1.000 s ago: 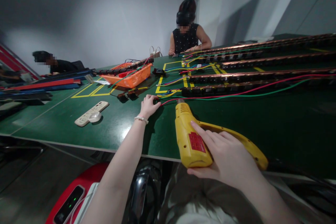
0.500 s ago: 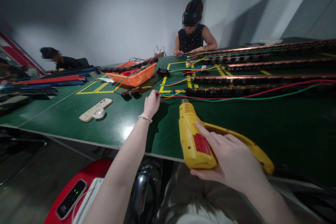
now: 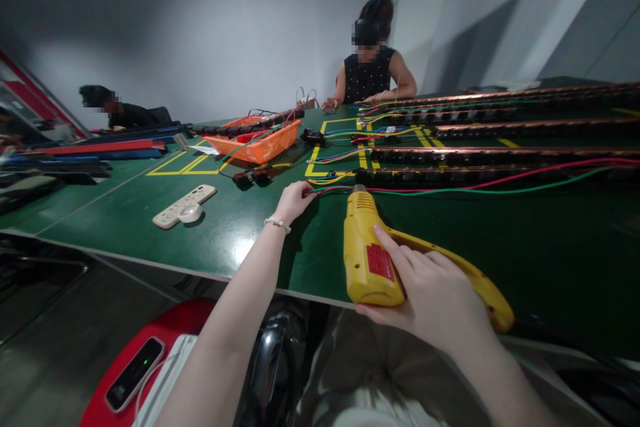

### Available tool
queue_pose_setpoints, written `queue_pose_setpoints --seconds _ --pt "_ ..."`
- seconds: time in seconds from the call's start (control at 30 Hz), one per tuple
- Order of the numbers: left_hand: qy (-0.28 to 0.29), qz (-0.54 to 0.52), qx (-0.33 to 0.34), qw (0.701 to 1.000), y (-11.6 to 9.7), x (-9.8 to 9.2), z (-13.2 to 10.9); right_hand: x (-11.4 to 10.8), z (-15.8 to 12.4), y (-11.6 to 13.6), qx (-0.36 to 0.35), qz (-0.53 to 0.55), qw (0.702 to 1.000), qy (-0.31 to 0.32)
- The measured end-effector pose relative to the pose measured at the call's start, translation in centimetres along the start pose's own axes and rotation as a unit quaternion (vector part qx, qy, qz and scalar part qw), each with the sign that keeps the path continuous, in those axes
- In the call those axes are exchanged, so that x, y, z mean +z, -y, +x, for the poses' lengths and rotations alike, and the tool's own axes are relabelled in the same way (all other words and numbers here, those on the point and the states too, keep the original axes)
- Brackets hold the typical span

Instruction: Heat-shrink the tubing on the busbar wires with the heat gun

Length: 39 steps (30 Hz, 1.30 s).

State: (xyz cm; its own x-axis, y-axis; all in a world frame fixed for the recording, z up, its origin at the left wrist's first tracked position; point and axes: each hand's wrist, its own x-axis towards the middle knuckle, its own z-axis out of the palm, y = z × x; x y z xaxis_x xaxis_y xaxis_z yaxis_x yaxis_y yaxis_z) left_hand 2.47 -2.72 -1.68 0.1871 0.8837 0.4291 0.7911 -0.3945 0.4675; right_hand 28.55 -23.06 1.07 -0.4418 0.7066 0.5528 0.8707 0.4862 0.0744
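A yellow heat gun [image 3: 373,250] with a red label is in my right hand [image 3: 430,287], which wraps round its body from the right. Its metal nozzle [image 3: 359,188] points away from me at a red wire and a green wire [image 3: 480,192] that run along the table. To the left of the nozzle, my left hand [image 3: 296,200] pinches the ends of these wires between closed fingers. Beyond lie thinner yellow and blue wires [image 3: 330,179], joined to a long dark strip with a coppery edge [image 3: 450,175].
More copper-edged strips [image 3: 500,155] lie farther back. An orange basket [image 3: 270,148] holds wired parts, with small black parts [image 3: 253,178] before it. A phone-shaped beige case [image 3: 185,205] and a tape roll [image 3: 191,213] lie left. Two people [image 3: 373,73] sit beyond the table.
My left hand has come slightly nearer to me with the wire ends. The heat gun has shifted a little, its nozzle now close against the wires.
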Motion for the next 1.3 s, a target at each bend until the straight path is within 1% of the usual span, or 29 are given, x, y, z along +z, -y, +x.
queue_pose_setpoints --seconds 0.07,0.2,0.37,0.47,0.67,0.73,0.8,0.87,0.93,1.03,1.13,1.2,1.3 --pt "-0.001 0.018 0.011 1.000 0.1 0.1 0.0 0.0 0.0 0.0 0.001 -0.001 1.000 0.000" --pt "-0.019 0.003 0.053 0.998 0.0 0.1 0.0 0.1 -0.3 0.1 0.005 -0.006 1.000 -0.002" --pt "-0.010 -0.032 0.038 0.999 -0.4 0.2 -0.1 0.3 -0.4 0.2 0.010 -0.002 1.000 -0.002" --pt "-0.013 -0.044 0.041 0.998 -0.8 0.0 -0.3 0.2 -0.4 0.2 0.013 -0.001 1.000 -0.006" --pt "-0.033 0.019 0.053 0.998 -2.3 -1.3 -1.0 0.1 -0.4 0.2 0.000 -0.007 1.000 -0.009" --pt "-0.033 0.031 0.066 0.997 -2.5 -1.8 -1.1 0.1 -0.4 0.2 0.006 -0.007 1.000 -0.005" --pt "-0.020 0.036 0.072 0.997 -2.5 -1.9 -1.2 0.2 -0.5 0.2 0.011 -0.006 1.000 -0.001" --pt "0.001 0.040 0.062 0.997 -2.2 -1.8 -1.1 0.2 -0.4 0.1 0.010 -0.003 1.000 0.005" --pt "0.008 0.042 0.032 0.999 -2.0 -1.5 -1.0 0.1 -0.4 0.1 0.003 0.000 1.000 0.008" --pt "-0.015 0.030 -0.022 0.999 -1.9 -0.9 -1.0 0.0 -0.3 0.1 -0.005 0.003 1.000 0.002" --pt "-0.023 0.011 -0.054 0.998 -1.9 -0.6 -0.9 0.0 -0.4 0.2 0.007 0.000 1.000 0.002" --pt "-0.032 0.025 -0.051 0.998 -2.1 -0.6 -0.9 0.0 -0.4 0.2 0.010 -0.004 1.000 0.005" --pt "-0.050 0.064 -0.028 0.996 -2.3 -0.7 -0.8 0.1 -0.4 0.2 0.001 -0.006 1.000 0.004"
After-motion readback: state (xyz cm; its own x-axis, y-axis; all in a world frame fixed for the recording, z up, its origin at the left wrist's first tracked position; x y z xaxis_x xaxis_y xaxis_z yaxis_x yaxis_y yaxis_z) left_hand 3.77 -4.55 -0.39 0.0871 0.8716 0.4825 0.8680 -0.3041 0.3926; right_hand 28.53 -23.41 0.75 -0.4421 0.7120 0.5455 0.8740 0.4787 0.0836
